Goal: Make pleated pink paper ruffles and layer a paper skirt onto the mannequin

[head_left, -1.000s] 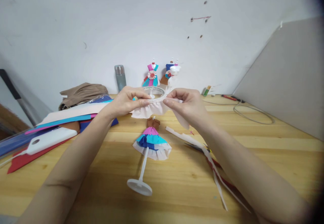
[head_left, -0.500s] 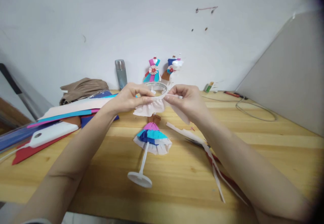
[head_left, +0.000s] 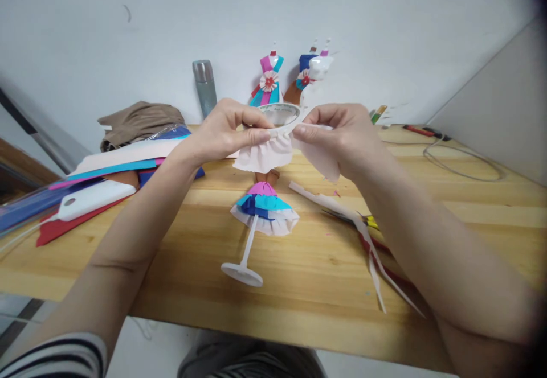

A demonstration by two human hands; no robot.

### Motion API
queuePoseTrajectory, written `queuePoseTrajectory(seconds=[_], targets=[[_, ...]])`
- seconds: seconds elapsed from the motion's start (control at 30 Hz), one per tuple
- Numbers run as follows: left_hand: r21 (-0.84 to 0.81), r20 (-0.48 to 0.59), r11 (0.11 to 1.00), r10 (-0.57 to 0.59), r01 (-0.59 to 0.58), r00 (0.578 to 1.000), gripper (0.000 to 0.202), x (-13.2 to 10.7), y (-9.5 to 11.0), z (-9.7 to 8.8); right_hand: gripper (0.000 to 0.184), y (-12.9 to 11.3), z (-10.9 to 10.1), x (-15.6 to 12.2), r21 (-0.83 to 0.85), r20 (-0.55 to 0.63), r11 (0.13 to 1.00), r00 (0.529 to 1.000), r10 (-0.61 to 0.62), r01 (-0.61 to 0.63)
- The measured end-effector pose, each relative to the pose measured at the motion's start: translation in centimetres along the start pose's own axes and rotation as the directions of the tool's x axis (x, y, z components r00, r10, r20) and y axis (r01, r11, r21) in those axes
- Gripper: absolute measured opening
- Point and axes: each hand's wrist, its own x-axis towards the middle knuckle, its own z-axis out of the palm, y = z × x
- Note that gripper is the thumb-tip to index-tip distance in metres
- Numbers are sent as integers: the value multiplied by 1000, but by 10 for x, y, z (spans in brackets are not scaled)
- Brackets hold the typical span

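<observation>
My left hand (head_left: pixel 224 130) pinches a ring-shaped roll of tape (head_left: pixel 287 108) and the gathered top of a pale pink crepe paper strip (head_left: pixel 264 155) between thumb and fingers. Close by on the right, my right hand (head_left: pixel 348 133) is closed on the free length of that strip, which hangs below its fingers. The ruffled part runs along the tape's lower edge. Below both hands, a small dress form (head_left: pixel 267 202) in a pink, blue and white layered skirt lies on the table. Its white stand (head_left: pixel 241 274) points toward me.
Scissors (head_left: pixel 371 222) lie partly under cut paper strips (head_left: pixel 359 218) by my right forearm. Crepe paper sheets (head_left: pixel 115 159) and a white glue gun (head_left: pixel 96 198) are at left. A flask (head_left: pixel 205 87) and dressed forms (head_left: pixel 269 76) stand by the wall. A cable (head_left: pixel 461 170) curls at right.
My view has tilted down, so the table and hands sit higher in the picture and its front edge shows more. Both hands keep their hold on the tape roll and crepe paper.
</observation>
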Motion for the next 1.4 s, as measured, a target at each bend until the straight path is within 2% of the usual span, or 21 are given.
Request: queuePoseTrajectory(seconds=[0.1, 0.2, 0.4, 0.63, 0.77, 0.97, 1.13, 1.4], targets=[[6, -15, 998, -69, 69, 998, 34, 0, 0, -2, 23, 1, -2, 0, -9, 41, 1000, 999, 1, -1], [1, -23, 996, -86, 86, 996, 36, 1, -1, -5, 25, 1, -4, 0, -2, 76, 1000, 997, -3, 3], [-55, 16, 994, -94, 94, 995, 26, 2, 0, -7, 20, -4, -5, -3, -40, 106, 999, 994, 2, 2], [-200, 63, 973, -108, 119, 992, 17, 1, -5, -9, 27, -3, -14, 1, -45, 177, 999, 984, 30, -22], [-269, 103, 949, -145, 168, 984, 20, 1, -9, -11, 30, -4, -21, 2, -69, 257, 995, 963, 84, -68], [-375, 214, 881, -222, 290, 951, 32, 2, -10, -9, 27, -2, -23, 5, -89, 264, 995, 962, 67, -45], [-438, 309, 846, -178, 306, 934, 42, 2, -18, -8, 30, 0, -24, 7, -74, 289, 995, 953, 92, -73], [-378, 352, 894, -101, 241, 930, 56, 2, -33, -8, 32, -1, -25, 4, -67, 323, 995, 941, 96, -79]])
